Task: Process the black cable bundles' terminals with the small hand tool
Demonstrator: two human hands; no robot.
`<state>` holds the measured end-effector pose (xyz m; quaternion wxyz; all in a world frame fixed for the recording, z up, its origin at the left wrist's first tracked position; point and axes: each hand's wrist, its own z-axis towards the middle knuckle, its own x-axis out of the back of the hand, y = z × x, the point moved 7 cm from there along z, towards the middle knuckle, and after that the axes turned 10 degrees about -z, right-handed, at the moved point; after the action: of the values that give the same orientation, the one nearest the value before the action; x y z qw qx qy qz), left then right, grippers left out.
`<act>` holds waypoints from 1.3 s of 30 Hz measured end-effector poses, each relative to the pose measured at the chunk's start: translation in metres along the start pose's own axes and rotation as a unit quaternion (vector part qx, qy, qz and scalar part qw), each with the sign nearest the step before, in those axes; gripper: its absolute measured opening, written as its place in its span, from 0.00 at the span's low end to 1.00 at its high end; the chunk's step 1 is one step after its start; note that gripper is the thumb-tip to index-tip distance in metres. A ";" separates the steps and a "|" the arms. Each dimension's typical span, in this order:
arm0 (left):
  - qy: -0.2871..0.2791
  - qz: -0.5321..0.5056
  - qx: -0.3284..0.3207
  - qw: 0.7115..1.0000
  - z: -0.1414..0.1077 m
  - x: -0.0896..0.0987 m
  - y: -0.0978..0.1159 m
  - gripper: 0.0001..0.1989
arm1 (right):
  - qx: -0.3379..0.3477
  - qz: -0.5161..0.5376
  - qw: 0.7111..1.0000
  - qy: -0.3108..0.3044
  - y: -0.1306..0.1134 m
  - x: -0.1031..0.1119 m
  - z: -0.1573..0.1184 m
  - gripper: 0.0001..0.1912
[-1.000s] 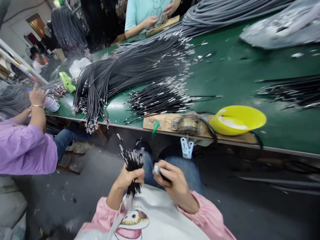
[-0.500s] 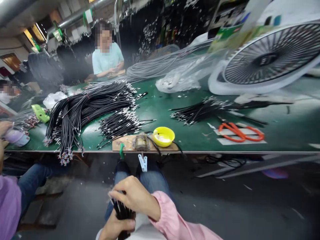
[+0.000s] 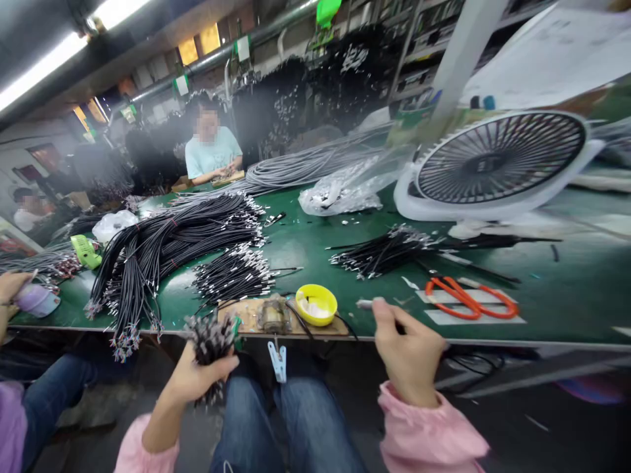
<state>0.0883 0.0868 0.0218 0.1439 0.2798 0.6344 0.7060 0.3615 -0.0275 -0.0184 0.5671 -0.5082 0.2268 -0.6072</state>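
My left hand (image 3: 190, 378) is wrapped around a bundle of short black cables (image 3: 211, 338), held upright in front of the table's edge with the cable ends fanned out on top. Over the table edge at the right, my right hand (image 3: 411, 345) is closed in a pinch. A small grey stub (image 3: 365, 304) pokes out from its fingertips; its kind is unclear. Between the hands, a yellow bowl (image 3: 316, 305) with white material stands by a wooden board (image 3: 246, 316). A light blue clip (image 3: 277, 361) hangs below the board.
Long black cables (image 3: 172, 230) and a pile of short cables (image 3: 234, 272) lie at the left. More black cables (image 3: 379, 253), orange-handled scissors (image 3: 463, 299) and a fan (image 3: 493, 164) are at the right. One co-worker (image 3: 211, 148) sits opposite; another's hand (image 3: 12, 286) is far left.
My hands have separated. The left hand has raised the cable bundle up to the table's edge, and the right hand has moved right, holding a small grey stub. The view has tilted upward.
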 end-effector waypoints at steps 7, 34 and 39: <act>-0.092 0.277 -0.119 0.949 0.182 -0.099 0.070 0.11 | 0.009 -0.128 0.991 -0.025 0.038 -0.028 0.034 0.34; -0.038 0.455 -0.028 0.889 0.142 0.012 -0.021 0.32 | 0.082 -0.365 0.876 -0.303 -0.060 -0.165 0.235 0.23; -0.048 0.538 -0.049 0.840 0.153 -0.006 -0.037 0.33 | 0.124 -0.357 0.885 -0.274 -0.078 -0.116 0.207 0.22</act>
<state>0.1757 0.2141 -0.0102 -0.2146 0.6028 0.3413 0.6886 0.4883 0.1612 0.0855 0.4101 -0.6268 -0.2110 -0.6280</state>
